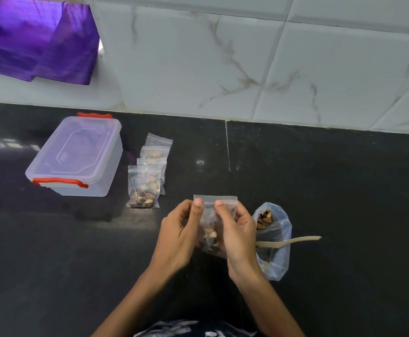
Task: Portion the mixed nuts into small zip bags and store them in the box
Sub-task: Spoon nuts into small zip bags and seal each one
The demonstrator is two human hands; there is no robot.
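A small clear zip bag (210, 229) with nuts in its bottom is held upright above the black counter. My left hand (179, 234) pinches its top left edge, and my right hand (237, 234) pinches the top just right of that. Behind my right hand stands a larger clear bag of mixed nuts (275, 242), open at the top. A wooden spoon (293, 240) lies across it. Several filled zip bags (147, 176) lie in a row to the left. The clear storage box (77, 156) with red clips has its lid on.
The black counter (344, 190) runs along a white marble-tile wall (247, 64). A purple cloth (35, 40) hangs at the top left. Bare counter lies to the right of the nut bag and in front of the box.
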